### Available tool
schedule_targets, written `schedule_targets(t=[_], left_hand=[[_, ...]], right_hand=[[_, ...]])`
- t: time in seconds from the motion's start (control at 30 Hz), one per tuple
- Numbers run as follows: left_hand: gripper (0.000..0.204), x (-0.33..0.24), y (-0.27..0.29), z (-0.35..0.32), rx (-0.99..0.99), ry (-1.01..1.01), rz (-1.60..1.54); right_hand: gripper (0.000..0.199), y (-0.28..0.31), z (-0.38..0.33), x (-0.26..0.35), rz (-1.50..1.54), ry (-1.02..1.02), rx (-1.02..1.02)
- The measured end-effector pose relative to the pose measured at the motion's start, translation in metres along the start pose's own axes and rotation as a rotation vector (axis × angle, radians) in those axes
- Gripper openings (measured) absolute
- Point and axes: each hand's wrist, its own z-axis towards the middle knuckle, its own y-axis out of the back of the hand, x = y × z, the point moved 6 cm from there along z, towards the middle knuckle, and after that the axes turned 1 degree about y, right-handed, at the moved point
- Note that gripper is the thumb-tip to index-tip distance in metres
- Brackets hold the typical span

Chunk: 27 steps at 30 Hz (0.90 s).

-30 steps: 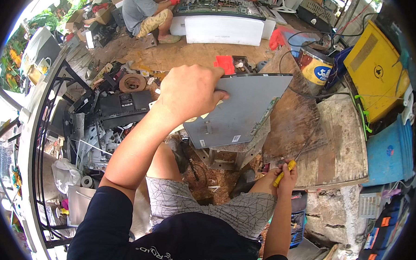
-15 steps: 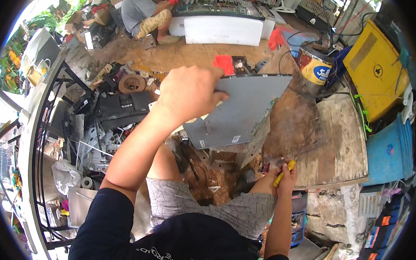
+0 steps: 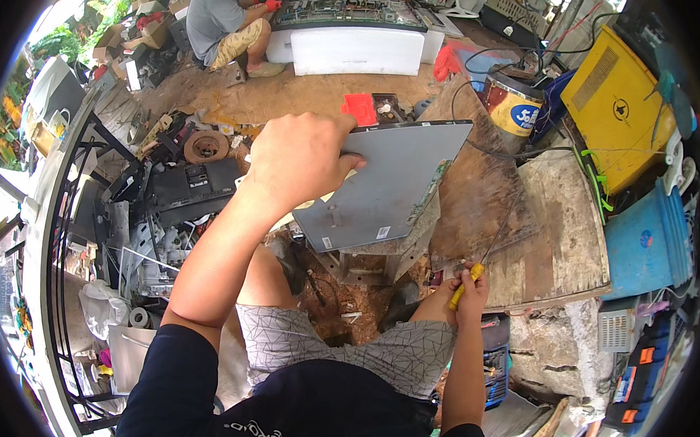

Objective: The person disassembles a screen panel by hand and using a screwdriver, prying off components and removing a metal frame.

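My left hand grips the upper left edge of a flat grey panel, its thumb bent over the near face. The panel is tilted up above a small stand between my knees. A green strip like a circuit board shows along its right edge. Low on the right, near my knee, my right hand is closed round the yellow handle of a screwdriver. The thin shaft points up and away, apart from the panel.
Wooden boards lie to the right, with a paint bucket, yellow case and blue bin beyond. Scrap parts crowd the left beside a metal rack. Across the floor, a person sits by a circuit-filled panel.
My view has shifted slightly, so the scene sits further left. The grey panel is tilted a little more upright in my left hand. My right hand still holds the screwdriver near my knee.
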Motion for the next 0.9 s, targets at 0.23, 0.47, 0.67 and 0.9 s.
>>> schedule_targets(t=[0.23,0.47,0.67,0.9], left_hand=[[0.037,-0.003,-0.001,0.000,-0.019,-0.021,-0.021],[0.039,-0.005,0.003,-0.002,-0.010,-0.003,-0.012],[0.038,-0.004,0.001,-0.001,-0.010,-0.006,0.004],[0.039,-0.004,-0.001,-0.001,0.003,-0.007,0.024]], right_hand=[[0.021,0.007,0.003,-0.006,0.016,-0.013,-0.022],[0.020,0.005,0.001,-0.004,0.009,0.002,-0.004],[0.020,0.004,-0.001,-0.001,0.019,-0.007,-0.008],[0.020,0.003,-0.001,0.001,0.024,0.001,-0.004]])
